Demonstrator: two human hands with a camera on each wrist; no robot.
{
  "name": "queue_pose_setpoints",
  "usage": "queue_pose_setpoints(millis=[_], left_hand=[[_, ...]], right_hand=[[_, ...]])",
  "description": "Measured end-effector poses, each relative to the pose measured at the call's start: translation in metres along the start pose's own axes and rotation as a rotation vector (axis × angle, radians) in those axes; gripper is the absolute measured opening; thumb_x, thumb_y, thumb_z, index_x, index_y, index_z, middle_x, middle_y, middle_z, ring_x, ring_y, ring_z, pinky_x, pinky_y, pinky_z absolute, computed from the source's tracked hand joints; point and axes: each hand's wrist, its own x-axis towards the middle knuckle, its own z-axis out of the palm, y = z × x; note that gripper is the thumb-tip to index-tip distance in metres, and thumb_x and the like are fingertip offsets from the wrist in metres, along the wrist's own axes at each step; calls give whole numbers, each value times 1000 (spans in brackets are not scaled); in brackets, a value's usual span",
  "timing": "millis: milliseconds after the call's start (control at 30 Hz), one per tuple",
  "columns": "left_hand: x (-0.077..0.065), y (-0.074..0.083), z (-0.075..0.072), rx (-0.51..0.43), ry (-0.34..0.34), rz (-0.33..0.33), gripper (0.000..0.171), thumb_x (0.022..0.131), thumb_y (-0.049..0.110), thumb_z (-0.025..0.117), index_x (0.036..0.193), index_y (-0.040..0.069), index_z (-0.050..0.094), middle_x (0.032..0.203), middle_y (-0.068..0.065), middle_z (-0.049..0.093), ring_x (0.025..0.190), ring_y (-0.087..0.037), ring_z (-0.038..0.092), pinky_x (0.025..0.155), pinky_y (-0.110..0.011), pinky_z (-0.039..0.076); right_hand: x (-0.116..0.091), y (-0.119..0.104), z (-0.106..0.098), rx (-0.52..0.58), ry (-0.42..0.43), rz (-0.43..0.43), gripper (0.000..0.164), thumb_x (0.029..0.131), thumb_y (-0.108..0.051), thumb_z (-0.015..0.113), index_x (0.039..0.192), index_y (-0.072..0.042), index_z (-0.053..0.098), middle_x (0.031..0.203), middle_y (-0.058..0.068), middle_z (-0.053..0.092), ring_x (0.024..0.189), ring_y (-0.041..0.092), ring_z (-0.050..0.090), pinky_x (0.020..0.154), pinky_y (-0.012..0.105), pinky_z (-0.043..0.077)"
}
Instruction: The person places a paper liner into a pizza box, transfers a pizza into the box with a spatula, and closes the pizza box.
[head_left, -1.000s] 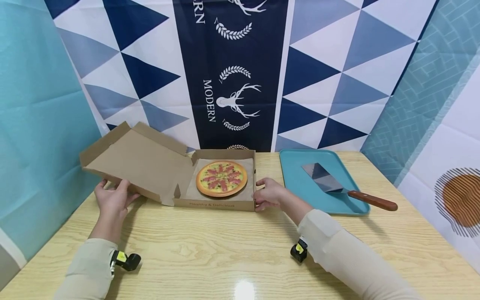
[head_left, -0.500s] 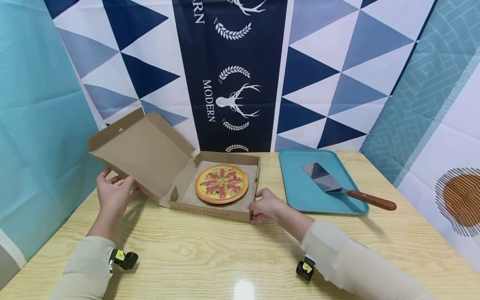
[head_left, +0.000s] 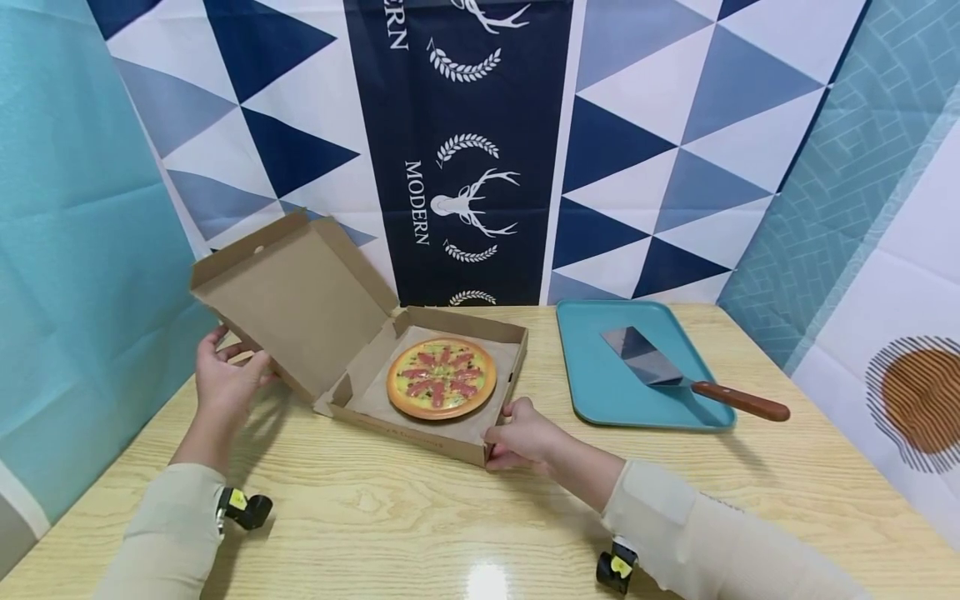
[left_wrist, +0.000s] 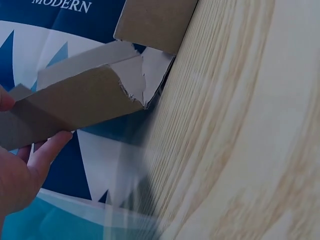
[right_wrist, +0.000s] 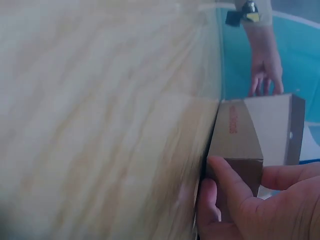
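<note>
A brown cardboard pizza box (head_left: 442, 443) sits turned at an angle on the table, its lid (head_left: 307, 292) raised and leaning back to the left. Inside, on brown paper, lies a round pizza (head_left: 441, 379) with red strips on top. My left hand (head_left: 228, 379) holds the lid by its lower left edge; in the left wrist view the fingertips (left_wrist: 62, 139) reach under that cardboard edge. With my right hand (head_left: 528, 437) I grip the box's near right corner. The right wrist view has the thumb and fingers (right_wrist: 230, 175) around that corner.
To the right is a teal tray (head_left: 600, 392). A pizza server (head_left: 648, 358) lies across it, its wooden handle (head_left: 742, 400) sticking out over the tray's right edge. A patterned cloth (head_left: 465, 167) hangs behind the wooden table (head_left: 360, 517).
The box has turned, its near right corner coming toward me with my right hand. The lid has tilted up more steeply and shifted right, my left hand staying at its edge.
</note>
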Motion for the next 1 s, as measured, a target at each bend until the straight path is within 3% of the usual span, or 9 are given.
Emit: queue_pose_setpoints(millis=[200,433,733,1000], left_hand=[[3,-3,-2,-8,-45,35,87,88,-1,65,154,15,12,113,0,44,92,-12,54,65,-28,59],[6,-5,-4,7,-112,79,87,88,-2,66,154,14,12,113,0,45,91,-12,55,68,-29,59],[9,-3,-3,81,-153,133,87,87,-4,66,153,14,13,115,0,44,95,-12,53,71,-28,59],[8,-2,-2,46,-173,147,82,87,-6,64,152,11,16,115,-1,44,95,-12,54,72,-28,58]], right_hand=[[-7,2,8,96,-20,10,63,92,8,53,137,13,9,103,25,44,70,23,51,75,36,59],[-10,6,15,70,-7,-12,65,92,6,55,136,15,9,97,24,46,62,20,56,73,34,59],[-15,7,21,75,-13,-26,65,93,4,59,134,17,11,102,28,47,79,28,64,77,35,58],[-9,6,6,103,-8,-14,61,93,0,62,132,16,17,116,33,43,95,37,65,85,39,56]])
